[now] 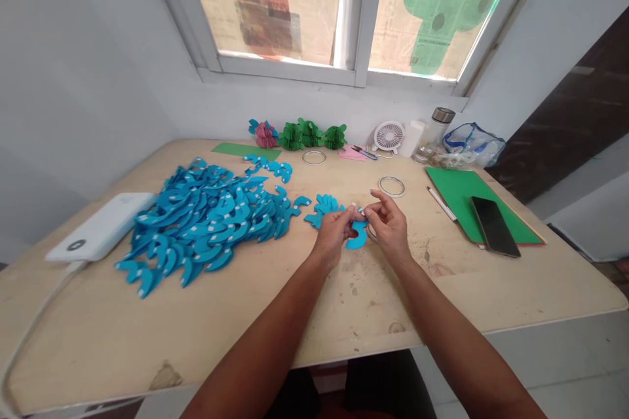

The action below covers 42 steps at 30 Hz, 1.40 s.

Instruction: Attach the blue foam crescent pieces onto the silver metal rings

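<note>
My left hand (pixel 335 230) is closed on a curved blue paper piece (pixel 356 237), thumb and fingers pinched at its upper edge. Close beside it, my right hand (pixel 388 222) pinches thumb and forefinger at a tiny white bit near the same edge; its other fingers are raised. What exactly lies between those fingertips is too small to make out. Several blue paper pieces (pixel 325 204) lie just behind my left hand. A tape roll (pixel 372 232) is partly hidden by my right hand. To the left spreads a large heap of blue curved pieces (pixel 211 209) with white squares on them.
A white power bank (pixel 101 226) with a cable lies at the left. Tape rings (pixel 392 186), a small fan (pixel 389 137), a glass bottle (pixel 435 134) and folded green paper shapes (pixel 309 134) stand towards the wall. At right, a phone (pixel 494 226) rests on green sheets (pixel 457 196) beside a pen (pixel 442 204).
</note>
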### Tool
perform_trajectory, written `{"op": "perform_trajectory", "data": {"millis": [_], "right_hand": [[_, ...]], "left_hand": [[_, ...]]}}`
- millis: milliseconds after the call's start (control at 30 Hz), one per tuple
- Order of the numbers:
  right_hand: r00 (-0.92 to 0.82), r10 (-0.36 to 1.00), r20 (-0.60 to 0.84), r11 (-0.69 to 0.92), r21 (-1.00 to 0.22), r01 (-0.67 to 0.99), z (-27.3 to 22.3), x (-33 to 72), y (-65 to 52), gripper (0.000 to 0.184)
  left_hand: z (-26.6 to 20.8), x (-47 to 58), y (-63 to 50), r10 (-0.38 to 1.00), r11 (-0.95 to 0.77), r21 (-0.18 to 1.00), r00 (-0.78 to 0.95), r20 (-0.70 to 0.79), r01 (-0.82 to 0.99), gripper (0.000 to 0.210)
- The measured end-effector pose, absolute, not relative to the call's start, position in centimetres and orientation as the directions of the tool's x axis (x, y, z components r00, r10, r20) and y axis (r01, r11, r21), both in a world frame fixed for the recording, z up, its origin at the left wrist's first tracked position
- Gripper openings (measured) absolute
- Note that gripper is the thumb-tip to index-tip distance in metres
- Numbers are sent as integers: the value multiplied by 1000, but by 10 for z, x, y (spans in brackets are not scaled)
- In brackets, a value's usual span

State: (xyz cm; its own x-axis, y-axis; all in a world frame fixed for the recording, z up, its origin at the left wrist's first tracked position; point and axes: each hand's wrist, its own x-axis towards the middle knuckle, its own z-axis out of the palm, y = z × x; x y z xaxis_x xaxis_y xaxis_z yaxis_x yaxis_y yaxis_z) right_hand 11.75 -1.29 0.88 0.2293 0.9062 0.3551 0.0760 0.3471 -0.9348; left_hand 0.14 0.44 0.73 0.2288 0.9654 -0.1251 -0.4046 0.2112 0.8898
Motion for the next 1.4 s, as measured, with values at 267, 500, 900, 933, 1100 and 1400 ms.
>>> {"op": "perform_trajectory", "data": {"millis": [267,500,900,933,1100,1400], "right_hand": [[234,899,369,349,-929,123,5,118,-11,42],[322,863,389,361,-921,145,4,124,-7,40],[414,829,376,354,-926,132,2,128,-3,40],[409,831,377,355,-926,132,3,128,-3,40],[391,829,400,348,-916,199,4,127,-5,38],[329,798,506,361,-837,412,9,122,-15,39]], "left_hand": [[9,1,5,973,187,906,201,-116,-381,32],[8,1,6,972,196,896,201,-123,-399,29],[18,-2,2,957,223,869,270,-108,-441,32],[17,-1,2,960,219,871,257,-112,-440,32],[16,0,3,965,211,872,235,-115,-442,33],[21,-2,0,953,256,833,275,-130,-491,30]]}}
